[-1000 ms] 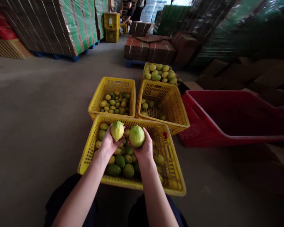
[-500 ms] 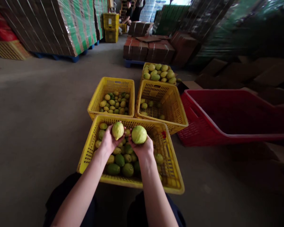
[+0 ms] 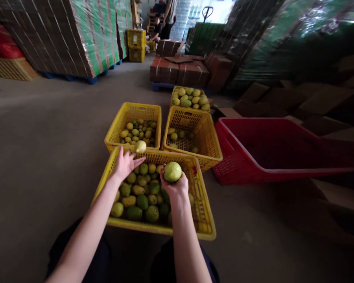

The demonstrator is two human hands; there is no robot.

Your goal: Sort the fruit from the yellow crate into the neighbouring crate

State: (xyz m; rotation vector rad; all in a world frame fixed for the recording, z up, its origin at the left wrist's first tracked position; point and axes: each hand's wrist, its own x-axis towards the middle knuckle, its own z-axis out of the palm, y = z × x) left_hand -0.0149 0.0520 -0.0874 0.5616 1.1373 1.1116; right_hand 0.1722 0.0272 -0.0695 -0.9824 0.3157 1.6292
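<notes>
Two hands show in my feed, both at the near yellow crate. The left hand is splayed wide, gripping nothing; a pale yellow fruit sits just past its fingertips, above the crate's far rim. I can't tell whether any finger touches it. If it drops short, I judge it could strike that rim and bounce onto the floor; a hard landing could bruise fruit in the neighbouring crate, just beyond the near crate's far left. The right hand cups a larger green-yellow fruit above the near crate; a tipped palm could let it roll off.
</notes>
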